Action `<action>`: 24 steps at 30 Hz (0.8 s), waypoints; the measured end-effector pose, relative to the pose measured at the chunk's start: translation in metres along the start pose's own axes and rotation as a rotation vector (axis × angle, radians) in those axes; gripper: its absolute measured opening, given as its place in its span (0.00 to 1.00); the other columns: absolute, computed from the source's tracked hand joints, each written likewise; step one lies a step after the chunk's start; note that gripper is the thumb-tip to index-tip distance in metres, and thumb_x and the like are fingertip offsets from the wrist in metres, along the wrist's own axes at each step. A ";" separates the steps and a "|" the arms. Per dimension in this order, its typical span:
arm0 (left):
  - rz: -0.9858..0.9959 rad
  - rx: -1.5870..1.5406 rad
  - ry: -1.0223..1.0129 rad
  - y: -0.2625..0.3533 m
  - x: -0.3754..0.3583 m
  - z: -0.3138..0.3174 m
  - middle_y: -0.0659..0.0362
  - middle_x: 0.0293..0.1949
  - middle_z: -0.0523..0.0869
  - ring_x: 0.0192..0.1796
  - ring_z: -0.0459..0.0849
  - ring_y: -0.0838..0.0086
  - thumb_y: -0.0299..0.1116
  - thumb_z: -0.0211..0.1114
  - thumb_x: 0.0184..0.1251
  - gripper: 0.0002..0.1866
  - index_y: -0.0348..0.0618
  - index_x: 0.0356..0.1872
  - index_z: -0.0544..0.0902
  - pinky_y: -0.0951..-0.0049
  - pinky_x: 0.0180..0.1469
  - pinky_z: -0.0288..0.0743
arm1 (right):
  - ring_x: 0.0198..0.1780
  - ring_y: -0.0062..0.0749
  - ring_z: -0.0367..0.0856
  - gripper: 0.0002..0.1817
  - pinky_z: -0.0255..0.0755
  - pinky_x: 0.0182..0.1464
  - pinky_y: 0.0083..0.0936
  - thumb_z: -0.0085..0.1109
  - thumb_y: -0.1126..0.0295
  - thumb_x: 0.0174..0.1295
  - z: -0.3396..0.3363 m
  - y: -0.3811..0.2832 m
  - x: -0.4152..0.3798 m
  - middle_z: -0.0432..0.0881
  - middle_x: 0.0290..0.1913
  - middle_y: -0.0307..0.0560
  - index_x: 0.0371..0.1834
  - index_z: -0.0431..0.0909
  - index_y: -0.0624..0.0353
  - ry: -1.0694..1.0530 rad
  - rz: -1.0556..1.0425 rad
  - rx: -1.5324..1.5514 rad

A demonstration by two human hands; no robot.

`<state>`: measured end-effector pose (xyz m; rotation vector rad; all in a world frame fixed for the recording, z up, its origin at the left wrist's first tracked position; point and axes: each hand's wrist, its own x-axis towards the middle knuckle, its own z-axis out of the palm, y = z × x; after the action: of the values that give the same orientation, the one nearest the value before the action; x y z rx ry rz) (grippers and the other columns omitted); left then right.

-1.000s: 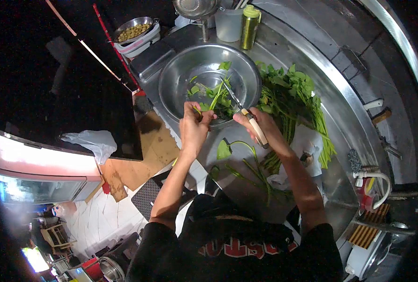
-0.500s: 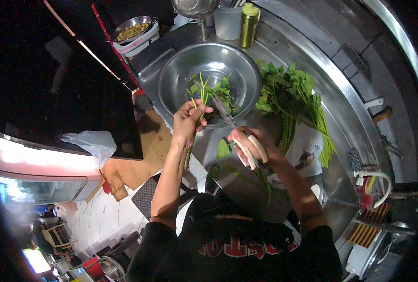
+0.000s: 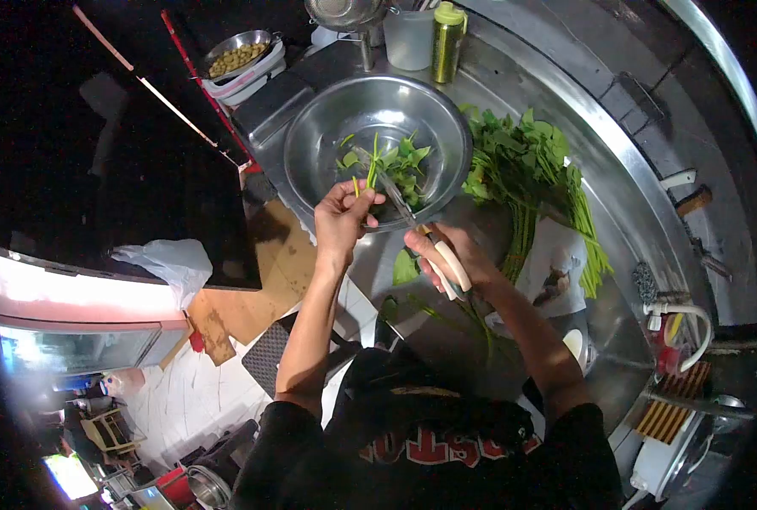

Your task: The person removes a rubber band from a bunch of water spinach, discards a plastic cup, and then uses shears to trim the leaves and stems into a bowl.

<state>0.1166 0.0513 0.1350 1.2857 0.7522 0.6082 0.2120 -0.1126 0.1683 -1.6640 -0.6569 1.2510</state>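
Observation:
Pinched in my left hand [image 3: 343, 219], several thin green stems [image 3: 372, 174] stand up over the near rim of a large steel basin [image 3: 306, 110]. My right hand [image 3: 457, 255] is closed around the pale handles of kitchen scissors [image 3: 401, 200]. Their blades point up and left, beside the stems and just above the pinching fingers. Cut leafy greens [image 3: 409, 158] lie inside the basin. To its right rests a big bunch of leafy greens [image 3: 523, 157], its long stalks toward me. A loose leaf [image 3: 406, 267] lies on the steel counter near my right hand.
Behind the basin stand a green bottle [image 3: 448, 47] and a whitish bucket [image 3: 408, 42]. A bowl of small round yellowish items [image 3: 236, 59] sits at the back left. A white hose [image 3: 693, 314] is on the right. At left hangs a plastic bag [image 3: 170, 262].
The scissors and my right hand have shifted slightly left. The stems' tops have changed position, and the long stem end hanging below my left hand no longer shows.

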 end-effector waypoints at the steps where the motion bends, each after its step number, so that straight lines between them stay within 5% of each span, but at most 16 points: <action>1: 0.000 0.000 0.000 0.000 0.000 0.000 0.58 0.30 0.85 0.18 0.74 0.84 0.31 0.62 0.62 0.10 0.40 0.41 0.76 0.86 0.16 0.59 | 0.13 0.15 0.67 0.20 0.61 0.14 0.16 0.53 0.49 0.62 0.000 0.001 0.000 0.69 0.15 0.34 0.33 0.70 0.57 0.004 -0.009 -0.016; 11: 0.097 0.059 -0.009 -0.004 0.001 0.000 0.57 0.29 0.85 0.19 0.75 0.84 0.28 0.61 0.62 0.11 0.34 0.44 0.76 0.84 0.20 0.65 | 0.11 0.15 0.65 0.17 0.60 0.12 0.17 0.59 0.53 0.59 -0.004 0.000 0.007 0.68 0.14 0.33 0.29 0.70 0.56 -0.007 -0.047 0.059; 15: 0.091 0.155 0.034 -0.006 -0.008 -0.013 0.58 0.28 0.85 0.21 0.73 0.83 0.30 0.58 0.65 0.11 0.33 0.44 0.76 0.82 0.23 0.67 | 0.11 0.15 0.65 0.16 0.59 0.13 0.16 0.63 0.55 0.56 -0.025 0.011 0.010 0.68 0.14 0.32 0.32 0.73 0.56 0.152 -0.002 0.179; 19: 0.038 0.352 -0.078 -0.033 -0.033 -0.025 0.60 0.31 0.83 0.25 0.71 0.83 0.28 0.53 0.66 0.11 0.36 0.46 0.77 0.81 0.29 0.67 | 0.16 0.16 0.67 0.16 0.61 0.18 0.17 0.61 0.56 0.57 -0.065 0.052 -0.009 0.74 0.20 0.33 0.37 0.73 0.57 0.419 -0.083 -0.322; 21: -0.005 0.169 -0.179 -0.049 -0.053 -0.010 0.63 0.34 0.80 0.29 0.71 0.84 0.26 0.52 0.66 0.12 0.38 0.48 0.76 0.82 0.32 0.66 | 0.16 0.18 0.69 0.16 0.62 0.18 0.18 0.59 0.57 0.58 -0.087 0.108 -0.017 0.76 0.20 0.35 0.38 0.73 0.57 0.581 -0.509 0.207; 23: -0.146 0.039 -0.190 -0.048 -0.073 0.022 0.64 0.29 0.77 0.28 0.71 0.83 0.25 0.51 0.67 0.13 0.40 0.51 0.74 0.83 0.32 0.66 | 0.16 0.22 0.71 0.13 0.63 0.17 0.19 0.57 0.60 0.59 -0.111 0.096 -0.068 0.76 0.20 0.38 0.39 0.73 0.58 0.694 -0.126 -0.004; 24: -0.186 -0.123 -0.136 -0.061 -0.078 0.039 0.63 0.30 0.76 0.29 0.71 0.82 0.25 0.50 0.67 0.14 0.41 0.53 0.72 0.82 0.31 0.66 | 0.16 0.22 0.71 0.13 0.63 0.17 0.19 0.57 0.60 0.59 -0.120 0.106 -0.084 0.76 0.20 0.38 0.39 0.73 0.58 0.697 -0.122 -0.006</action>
<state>0.0980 -0.0442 0.0916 1.1179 0.7016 0.4063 0.2844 -0.2708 0.1178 -1.8763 -0.3188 0.5151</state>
